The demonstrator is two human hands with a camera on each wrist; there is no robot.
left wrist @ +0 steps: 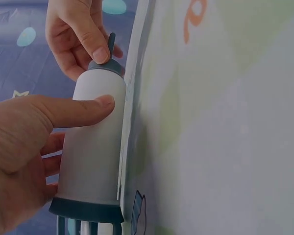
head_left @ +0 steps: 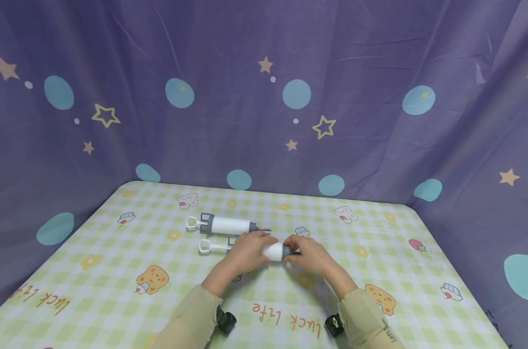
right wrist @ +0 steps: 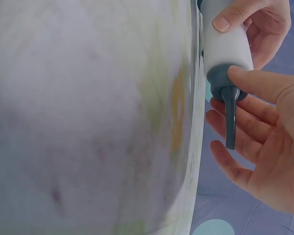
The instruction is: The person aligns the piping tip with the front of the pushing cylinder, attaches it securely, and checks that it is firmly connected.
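A large syringe with a white barrel (left wrist: 95,147), a grey collar and a white pull handle (head_left: 205,246) lies crosswise near the middle of the table. My left hand (head_left: 248,250) grips its barrel, thumb on one side and fingers round the other. At the far end, a grey nozzle cap (right wrist: 229,90) with a thin spout is pinched by my right hand (head_left: 309,254); the thumb presses on the cap's edge, with the fingers on its other side. In the head view the left hand covers part of the barrel. A second, similar syringe (head_left: 230,225) lies just behind it.
Under everything is a table with a green checked cloth (head_left: 115,271) printed with cartoon figures and lettering. A purple curtain (head_left: 229,131) with stars and blue ovals hangs behind the table's far edge and along both sides.
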